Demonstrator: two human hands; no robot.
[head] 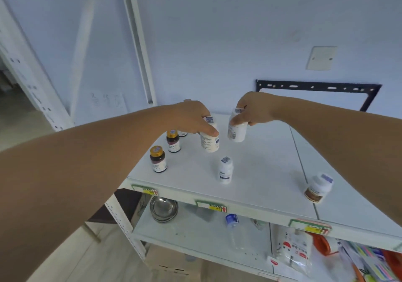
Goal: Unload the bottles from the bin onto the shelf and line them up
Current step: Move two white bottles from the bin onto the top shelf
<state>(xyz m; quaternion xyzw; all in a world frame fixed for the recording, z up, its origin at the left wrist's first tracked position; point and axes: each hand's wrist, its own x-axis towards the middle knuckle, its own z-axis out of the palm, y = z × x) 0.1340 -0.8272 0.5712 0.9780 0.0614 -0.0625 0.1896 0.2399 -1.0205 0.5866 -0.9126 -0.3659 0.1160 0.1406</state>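
Observation:
On the white top shelf my left hand grips the top of a white bottle that stands on the shelf. My right hand holds another white bottle, tilted, at or just above the surface. Two dark bottles with gold caps stand to the left, and a third bottle is mostly hidden behind my left hand. A small white bottle stands nearer the front. A white bottle with a brown band stands at the right. The bin is out of view.
The lower shelf holds steel bowls, a clear bottle with a blue cap and packaged goods. A white upright post rises behind the shelf. A black metal bracket hangs on the wall.

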